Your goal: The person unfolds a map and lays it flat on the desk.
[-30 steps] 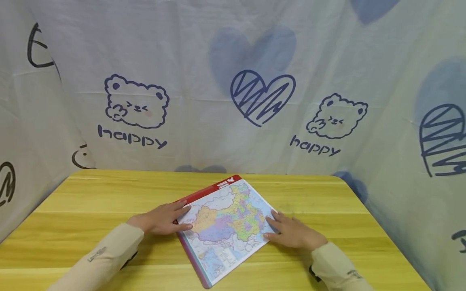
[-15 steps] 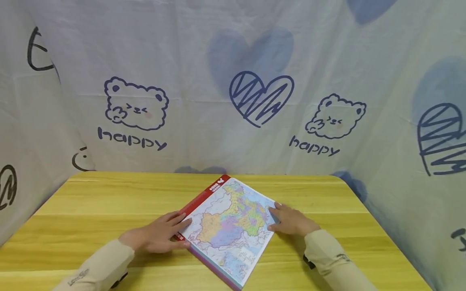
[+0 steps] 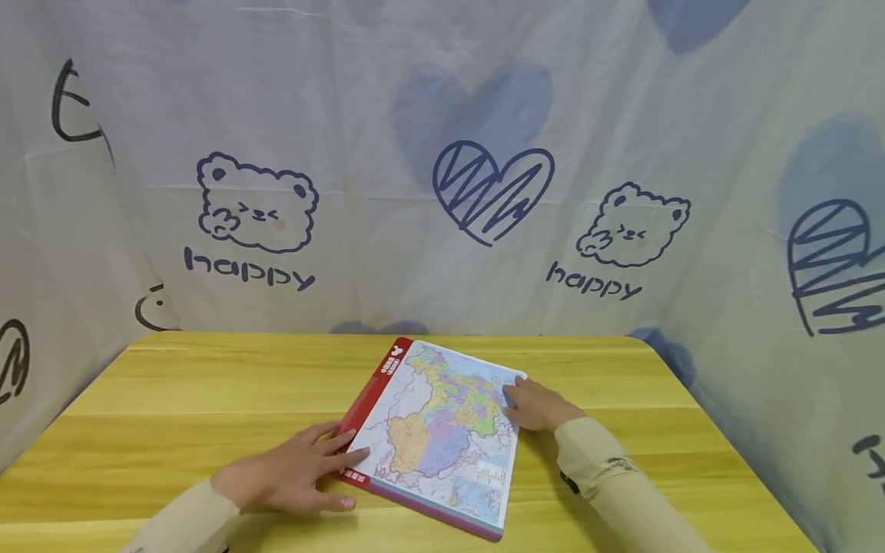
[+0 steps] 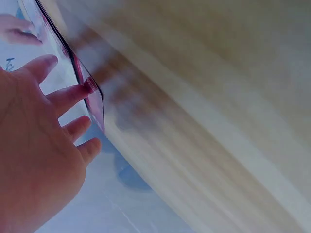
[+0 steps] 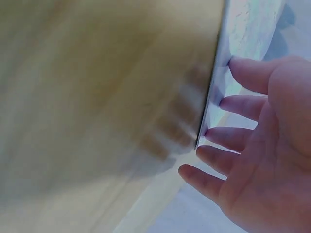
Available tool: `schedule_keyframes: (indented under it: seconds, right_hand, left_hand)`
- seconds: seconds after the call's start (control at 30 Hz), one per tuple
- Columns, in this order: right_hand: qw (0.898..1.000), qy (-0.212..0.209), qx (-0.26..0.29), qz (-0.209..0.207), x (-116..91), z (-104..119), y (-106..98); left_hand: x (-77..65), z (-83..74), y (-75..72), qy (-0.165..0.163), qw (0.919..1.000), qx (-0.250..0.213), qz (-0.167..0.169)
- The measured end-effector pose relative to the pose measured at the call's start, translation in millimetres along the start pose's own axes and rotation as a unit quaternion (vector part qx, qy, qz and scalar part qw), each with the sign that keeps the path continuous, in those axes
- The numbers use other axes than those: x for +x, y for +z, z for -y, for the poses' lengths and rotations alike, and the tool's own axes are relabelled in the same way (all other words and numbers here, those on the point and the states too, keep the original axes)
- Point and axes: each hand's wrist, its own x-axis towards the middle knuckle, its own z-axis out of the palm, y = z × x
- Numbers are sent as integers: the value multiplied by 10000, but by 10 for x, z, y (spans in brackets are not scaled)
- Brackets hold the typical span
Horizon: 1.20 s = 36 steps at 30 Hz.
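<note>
A flat map board (image 3: 442,430) lies turned at an angle on the wooden table. It bears a coloured map of China, a red strip with white lettering on its left side, and a teal and purple strip at the near side. My left hand (image 3: 286,470) has its fingers spread, fingertips over the red strip and the thumb apart from the board. In the left wrist view, a fingertip (image 4: 90,85) meets the board's edge. At the far right corner, my right hand (image 3: 542,403) touches the board's edge with extended fingers, seen also in the right wrist view (image 5: 262,131).
The yellow wood-grain table (image 3: 207,376) ends at a pale cloth curtain (image 3: 373,230) behind it, printed with bears, hearts and the word happy. More of the cloth (image 3: 747,269) hangs along the right side.
The map board has turned clockwise, its red strip swinging toward the left and its near corner toward the right. My left hand has come nearer; my right hand has moved slightly away.
</note>
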Motion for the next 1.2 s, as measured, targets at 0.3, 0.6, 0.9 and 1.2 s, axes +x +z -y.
schedule_keyframes:
  seconds: [0.3, 0.6, 0.9, 1.2]
  right_hand:
    - [9978, 521, 305, 264, 181, 163, -60]
    - [9975, 639, 248, 162, 258, 209, 2]
    - [9980, 582, 250, -82, 351, 226, 51]
    - [9954, 334, 728, -534, 336, 227, 19]
  left_hand:
    - [-65, -129, 40, 130, 9998, 65, 159]
    - [-97, -157, 62, 234, 9992, -76, 320]
    - [-2, -50, -47, 153, 9983, -540, -168]
    - [364, 139, -124, -284, 9948, -974, -86]
